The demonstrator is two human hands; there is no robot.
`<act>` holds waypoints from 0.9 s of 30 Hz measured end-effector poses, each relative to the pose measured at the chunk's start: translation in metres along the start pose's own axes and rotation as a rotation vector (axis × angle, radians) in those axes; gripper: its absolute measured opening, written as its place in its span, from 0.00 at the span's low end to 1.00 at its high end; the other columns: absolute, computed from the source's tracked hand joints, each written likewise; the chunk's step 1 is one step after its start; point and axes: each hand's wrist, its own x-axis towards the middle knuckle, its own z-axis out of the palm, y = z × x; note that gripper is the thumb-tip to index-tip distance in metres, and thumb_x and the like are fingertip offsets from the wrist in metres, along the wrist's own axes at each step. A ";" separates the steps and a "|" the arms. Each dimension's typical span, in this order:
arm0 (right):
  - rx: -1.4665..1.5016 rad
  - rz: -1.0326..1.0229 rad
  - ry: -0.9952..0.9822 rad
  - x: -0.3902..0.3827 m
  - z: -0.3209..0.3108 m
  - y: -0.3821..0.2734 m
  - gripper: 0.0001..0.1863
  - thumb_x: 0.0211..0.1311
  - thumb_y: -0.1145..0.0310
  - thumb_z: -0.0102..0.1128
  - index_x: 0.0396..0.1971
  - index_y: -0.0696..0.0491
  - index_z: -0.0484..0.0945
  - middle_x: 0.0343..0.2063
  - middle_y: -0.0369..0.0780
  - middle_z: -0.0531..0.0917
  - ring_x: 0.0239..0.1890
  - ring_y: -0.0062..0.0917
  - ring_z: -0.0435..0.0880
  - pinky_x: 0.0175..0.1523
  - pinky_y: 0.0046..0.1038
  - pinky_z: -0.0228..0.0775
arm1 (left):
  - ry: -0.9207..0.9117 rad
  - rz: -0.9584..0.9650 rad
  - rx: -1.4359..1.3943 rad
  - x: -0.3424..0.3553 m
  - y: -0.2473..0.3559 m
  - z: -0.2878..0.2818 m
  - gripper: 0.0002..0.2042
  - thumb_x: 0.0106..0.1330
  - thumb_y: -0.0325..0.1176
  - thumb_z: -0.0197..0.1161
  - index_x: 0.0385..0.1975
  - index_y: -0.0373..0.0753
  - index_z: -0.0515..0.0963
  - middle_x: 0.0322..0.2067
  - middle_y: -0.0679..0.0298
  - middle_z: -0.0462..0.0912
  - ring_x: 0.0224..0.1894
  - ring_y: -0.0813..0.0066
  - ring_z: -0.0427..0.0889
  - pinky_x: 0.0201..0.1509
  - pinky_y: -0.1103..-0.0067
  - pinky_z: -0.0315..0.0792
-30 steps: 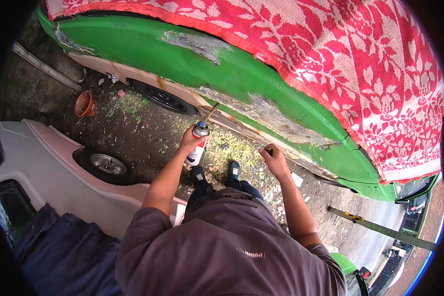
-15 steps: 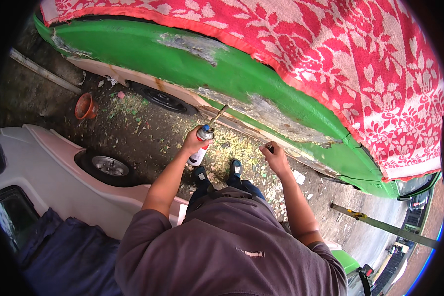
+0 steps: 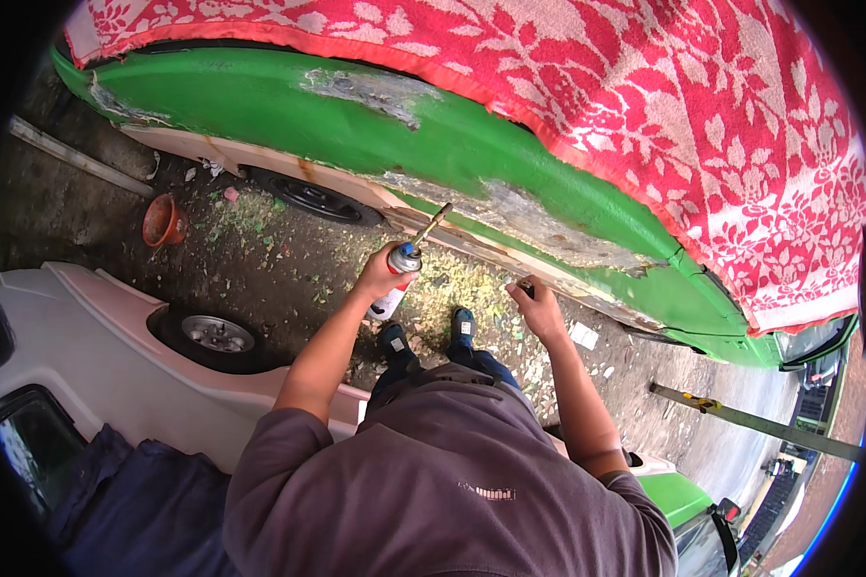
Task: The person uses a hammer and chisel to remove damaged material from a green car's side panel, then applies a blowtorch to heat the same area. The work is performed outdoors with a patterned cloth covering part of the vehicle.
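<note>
My left hand (image 3: 377,275) is closed round a gas torch (image 3: 408,258), a white and red canister with a blue fitting and a long brass-coloured nozzle. The nozzle points up and right, toward the lower side of a green car (image 3: 250,106). No flame can be made out. Along that side runs a rough grey stripped patch (image 3: 548,227) with ragged paint edges. To the right of the torch, my right hand (image 3: 541,310) is closed, with something small and dark at its fingertips, too small to name. It is held apart from the car.
A red and white patterned cloth (image 3: 645,125) covers the car's top. Paint flakes (image 3: 452,288) litter the ground round my feet. A pale car (image 3: 87,327) with a dark cloth (image 3: 144,500) stands at left, near an orange pot (image 3: 166,221). At right lies a long bar (image 3: 760,419).
The view has shifted slightly. Both hands keep nearly the same pose, and the torch nozzle has swung a little to the right.
</note>
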 end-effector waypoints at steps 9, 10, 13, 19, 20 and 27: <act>0.006 0.032 0.034 -0.010 0.000 0.002 0.24 0.58 0.50 0.61 0.34 0.60 0.75 0.22 0.46 0.78 0.26 0.32 0.76 0.38 0.34 0.68 | -0.064 0.035 0.064 0.004 0.018 0.010 0.30 0.46 0.34 0.76 0.50 0.36 0.71 0.41 0.62 0.82 0.44 0.76 0.80 0.52 0.76 0.73; 0.023 0.027 0.051 -0.011 0.002 0.007 0.24 0.58 0.50 0.61 0.34 0.61 0.75 0.22 0.46 0.78 0.26 0.32 0.75 0.37 0.34 0.68 | -0.088 0.026 0.095 0.004 0.022 0.013 0.31 0.46 0.34 0.76 0.51 0.37 0.71 0.41 0.62 0.82 0.45 0.76 0.80 0.52 0.76 0.73; 0.011 0.058 0.045 -0.020 -0.001 -0.004 0.24 0.57 0.50 0.61 0.34 0.60 0.76 0.22 0.46 0.78 0.26 0.32 0.75 0.37 0.34 0.68 | -0.106 -0.004 0.138 0.006 0.012 0.019 0.32 0.45 0.34 0.76 0.52 0.37 0.70 0.42 0.62 0.82 0.45 0.75 0.80 0.52 0.76 0.73; 0.041 0.087 0.106 -0.033 -0.012 0.006 0.24 0.57 0.50 0.61 0.34 0.60 0.77 0.21 0.45 0.78 0.25 0.30 0.76 0.36 0.33 0.68 | -0.114 -0.027 0.127 0.007 0.020 0.037 0.31 0.45 0.35 0.77 0.50 0.37 0.71 0.42 0.61 0.82 0.45 0.73 0.81 0.51 0.75 0.73; 0.049 0.084 0.117 -0.035 -0.014 0.008 0.24 0.56 0.49 0.61 0.34 0.60 0.77 0.20 0.44 0.78 0.25 0.29 0.76 0.36 0.32 0.68 | -0.117 0.017 0.187 0.008 0.018 0.040 0.31 0.45 0.35 0.77 0.50 0.37 0.71 0.42 0.61 0.82 0.45 0.73 0.81 0.51 0.75 0.73; 0.065 0.050 0.083 -0.028 -0.053 0.041 0.24 0.57 0.50 0.61 0.34 0.60 0.76 0.20 0.45 0.78 0.25 0.29 0.76 0.36 0.33 0.68 | 0.054 0.056 0.083 -0.002 -0.012 0.069 0.30 0.45 0.36 0.77 0.49 0.36 0.72 0.40 0.60 0.82 0.44 0.71 0.82 0.50 0.75 0.74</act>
